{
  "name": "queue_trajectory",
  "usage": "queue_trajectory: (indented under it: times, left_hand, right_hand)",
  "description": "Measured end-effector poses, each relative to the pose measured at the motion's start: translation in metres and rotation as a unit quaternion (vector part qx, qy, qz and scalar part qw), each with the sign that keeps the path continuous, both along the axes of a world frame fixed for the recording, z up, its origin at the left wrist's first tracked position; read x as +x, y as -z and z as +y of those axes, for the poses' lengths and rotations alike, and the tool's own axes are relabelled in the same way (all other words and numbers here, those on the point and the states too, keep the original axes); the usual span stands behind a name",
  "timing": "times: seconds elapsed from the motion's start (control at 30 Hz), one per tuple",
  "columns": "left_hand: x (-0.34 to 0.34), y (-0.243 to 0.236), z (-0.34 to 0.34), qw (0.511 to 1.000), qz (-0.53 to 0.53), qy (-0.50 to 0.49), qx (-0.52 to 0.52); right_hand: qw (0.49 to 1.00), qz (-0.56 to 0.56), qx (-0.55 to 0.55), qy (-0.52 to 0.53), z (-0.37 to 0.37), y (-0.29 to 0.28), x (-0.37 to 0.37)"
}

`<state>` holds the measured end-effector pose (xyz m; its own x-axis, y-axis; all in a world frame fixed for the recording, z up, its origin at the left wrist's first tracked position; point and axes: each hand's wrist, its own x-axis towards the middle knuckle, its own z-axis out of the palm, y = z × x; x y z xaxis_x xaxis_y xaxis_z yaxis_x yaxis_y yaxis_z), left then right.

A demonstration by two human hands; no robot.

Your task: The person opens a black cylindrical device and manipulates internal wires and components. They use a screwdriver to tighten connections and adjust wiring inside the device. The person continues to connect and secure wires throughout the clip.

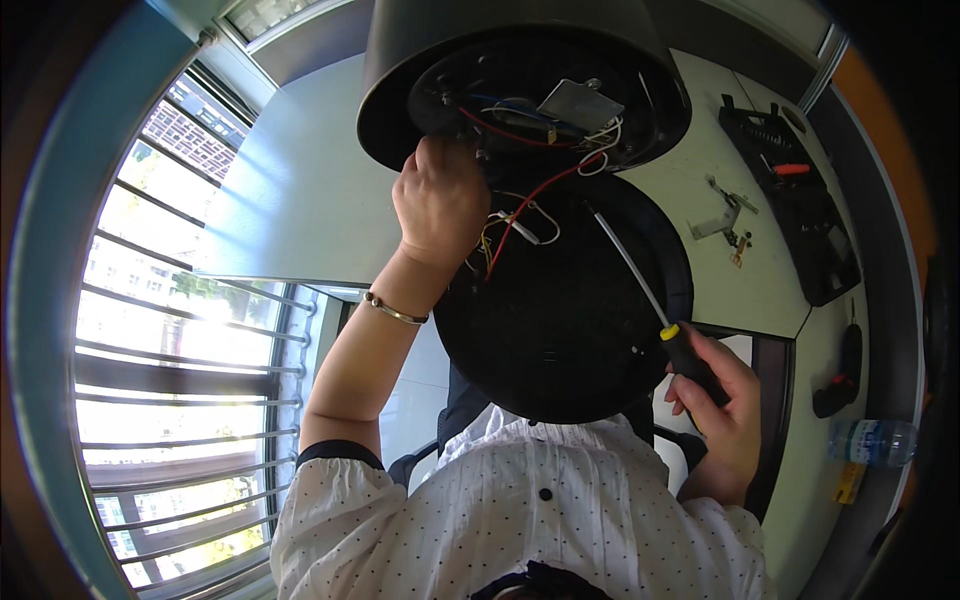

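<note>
One bottle (872, 442), right of the right hand's (722, 395) fingers, has a blue label, its print too small to read; faint marks (548, 356) on one black disc (560, 300), left of those fingers, are also unreadable. They wrap one screwdriver (669, 332), its shaft pointing up-left. The left hand's (440, 200) fingers curl inside the rim of one black cylinder (520, 40); whether they pinch anything I cannot tell. Right of them sits one metal plate (580, 105) among coloured wires (540, 190). Beyond the right fingers, the tabletop (310, 180) holds one tool case (825, 240).
</note>
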<state>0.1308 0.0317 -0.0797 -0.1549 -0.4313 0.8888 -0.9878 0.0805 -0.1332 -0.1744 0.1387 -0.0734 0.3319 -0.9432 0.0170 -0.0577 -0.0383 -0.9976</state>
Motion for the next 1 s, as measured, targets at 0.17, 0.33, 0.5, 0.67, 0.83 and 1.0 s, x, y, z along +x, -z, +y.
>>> queue_trajectory:
  times: [0.17,0.33,0.5,0.67,0.83,1.0]
  left_hand:
    - [0.002,0.002,-0.002,0.999,0.034,0.034,0.002]
    - [0.006,0.008,0.001,0.991,0.123,0.031,0.031]
    - [0.009,0.008,-0.002,0.996,0.072,0.057,-0.009]
    - [0.008,0.008,-0.002,0.997,0.052,0.053,-0.026]
    - [0.010,0.005,0.011,0.971,0.194,0.141,-0.020]
    - [0.006,-0.013,0.046,0.768,0.573,0.269,0.094]
  right_hand:
    - [0.999,-0.017,-0.021,-0.030,-0.004,0.010,-0.003]
    - [0.998,-0.034,-0.009,-0.050,-0.010,0.016,-0.005]
    - [0.998,-0.035,-0.016,-0.053,-0.013,0.020,-0.006]
    - [0.998,-0.037,-0.009,-0.055,-0.014,0.018,-0.007]
    - [0.998,-0.037,0.032,-0.034,-0.011,0.012,-0.008]
    - [0.993,0.004,0.038,0.114,-0.005,-0.005,-0.020]
